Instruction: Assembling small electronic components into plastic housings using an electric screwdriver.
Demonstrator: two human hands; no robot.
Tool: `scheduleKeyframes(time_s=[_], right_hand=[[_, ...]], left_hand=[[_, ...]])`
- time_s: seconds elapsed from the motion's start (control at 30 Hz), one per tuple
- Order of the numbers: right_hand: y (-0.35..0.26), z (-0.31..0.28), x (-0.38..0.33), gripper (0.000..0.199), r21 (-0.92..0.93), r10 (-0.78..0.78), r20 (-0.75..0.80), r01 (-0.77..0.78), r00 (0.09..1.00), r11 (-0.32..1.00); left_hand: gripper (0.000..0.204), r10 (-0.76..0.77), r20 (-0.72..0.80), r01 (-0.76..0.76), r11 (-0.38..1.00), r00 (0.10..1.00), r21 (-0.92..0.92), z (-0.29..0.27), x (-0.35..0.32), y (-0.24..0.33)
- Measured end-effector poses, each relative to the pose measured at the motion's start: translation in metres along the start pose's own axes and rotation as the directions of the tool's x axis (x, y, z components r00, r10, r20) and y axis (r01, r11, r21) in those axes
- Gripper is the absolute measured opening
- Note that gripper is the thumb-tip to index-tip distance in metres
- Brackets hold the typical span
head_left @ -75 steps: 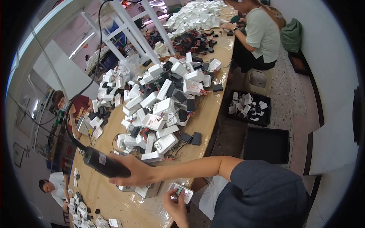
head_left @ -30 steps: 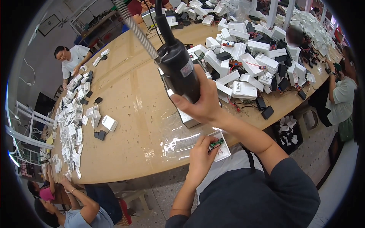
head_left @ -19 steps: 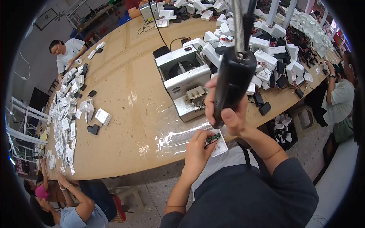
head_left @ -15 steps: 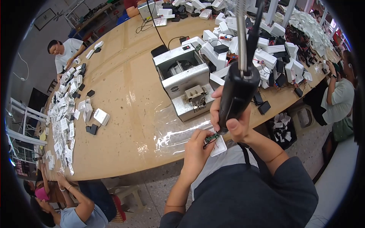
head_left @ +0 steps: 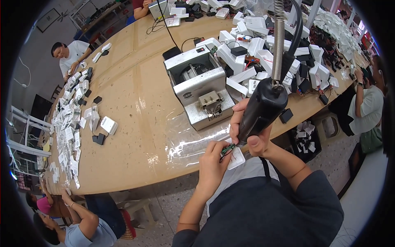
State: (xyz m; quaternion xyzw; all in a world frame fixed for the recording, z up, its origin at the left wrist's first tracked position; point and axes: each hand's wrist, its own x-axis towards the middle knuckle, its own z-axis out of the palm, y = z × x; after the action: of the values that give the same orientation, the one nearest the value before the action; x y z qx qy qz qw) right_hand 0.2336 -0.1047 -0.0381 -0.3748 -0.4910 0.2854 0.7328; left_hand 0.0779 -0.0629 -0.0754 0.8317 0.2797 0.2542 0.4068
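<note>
A black electric screwdriver [head_left: 263,108], hung from a metal spring [head_left: 278,45] and a black cable, is gripped in my right hand [head_left: 258,138]. Its lower end points down to a small green circuit board [head_left: 227,150] with dark wires. My left hand [head_left: 212,162] pinches that board at the table's near edge. Below the board, a white plastic housing [head_left: 236,159] lies partly behind my fingers. The screwdriver's tip is hidden by the hands, so contact with a screw cannot be seen.
A grey metal machine [head_left: 199,88] stands just beyond my hands. Heaped white housings and black boxes [head_left: 263,57] cover the far right. More white parts [head_left: 70,136] line the table's left side. A black bin [head_left: 304,142] sits below the right edge. Several people work around the table [head_left: 135,119].
The screwdriver's upper end and its spring have swung to the right, leaning more. My left hand stays on the board in nearly the same place.
</note>
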Motion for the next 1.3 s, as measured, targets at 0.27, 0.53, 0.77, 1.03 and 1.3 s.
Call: scheduleKeyframes(time_s=[0.27, 0.53, 0.77, 1.03, 1.3], right_hand=[[0.01, 0.0, -0.003, 0.08, 0.006, -0.035, -0.014, 0.035, 0.999, 0.999], [0.013, -0.005, -0.006, 0.082, -0.027, 0.003, 0.023, -0.003, 1.0, 1.0], [0.019, -0.009, -0.012, 0.082, -0.107, -0.001, 0.028, 0.004, 1.0, 0.994], [0.04, -0.016, -0.025, 0.08, -0.128, 0.042, 0.074, -0.032, 0.996, 0.991], [0.024, -0.014, -0.008, 0.086, 0.186, 0.092, 0.199, -0.13, 0.976, 0.974]], left_hand=[[0.022, -0.007, -0.004, 0.007, 1.0, 1.0, 0.009, -0.001, 0.0, 0.004], [0.021, -0.027, -0.036, 0.03, 0.997, 0.999, 0.07, 0.001, -0.003, 0.008], [0.021, -0.032, -0.03, 0.033, 0.998, 0.999, 0.044, 0.003, -0.005, 0.006], [0.02, -0.022, -0.03, 0.023, 1.0, 0.999, 0.019, 0.004, -0.002, -0.001], [0.022, -0.018, -0.023, 0.018, 0.999, 1.0, 0.038, -0.001, -0.001, 0.008]])
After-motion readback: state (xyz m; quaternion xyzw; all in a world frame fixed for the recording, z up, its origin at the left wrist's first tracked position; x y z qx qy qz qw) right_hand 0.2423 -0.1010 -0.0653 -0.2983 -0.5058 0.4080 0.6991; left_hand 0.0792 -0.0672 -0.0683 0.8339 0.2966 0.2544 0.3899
